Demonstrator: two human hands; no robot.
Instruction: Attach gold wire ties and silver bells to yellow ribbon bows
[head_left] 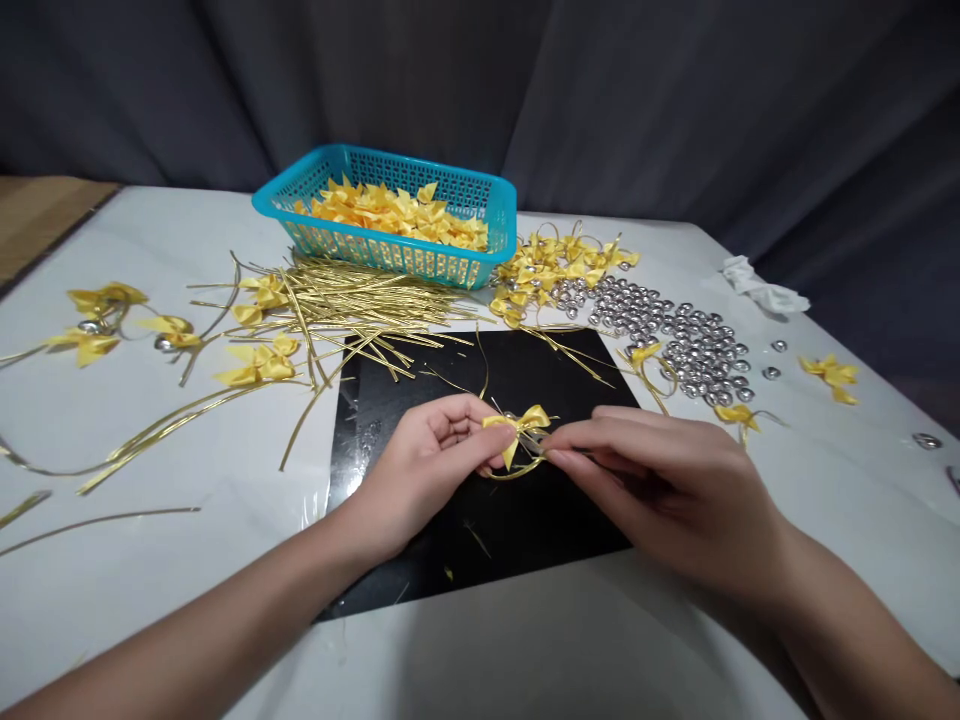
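Yellow bow (535,417) pinched between two hands over a black mat (525,540)

Satin loops of the bow sit above the middle of the mat, at the fingertips of the left hand (431,450). That hand's thumb and forefinger are closed on the bow's left side, with the other fingers curled behind. From the right, the right hand (675,480) meets it: thumb and forefinger are pressed together on a gold cord (517,474), which curves below the bow.

The mat lies on a white table (97,570), and a few scraps are scattered over it. Just beyond its far left edge is a loose pile of cut gold strands (367,300), some reaching over the mat. Behind the pile stands a turquoise basket (307,228), its openwork walls enclosing many yellow ribbon pieces (405,215).

Right of the basket, a heap of corded bows (562,260) borders a spread of shiny silver pieces (697,350). Past these lie a crumpled white item (765,290) and a separate yellow ribbon (829,375). More bows (259,362) and long cords (150,440) lie on the left side. Dark curtain (600,100) hangs across the back; a brown surface (45,215) shows at far left.
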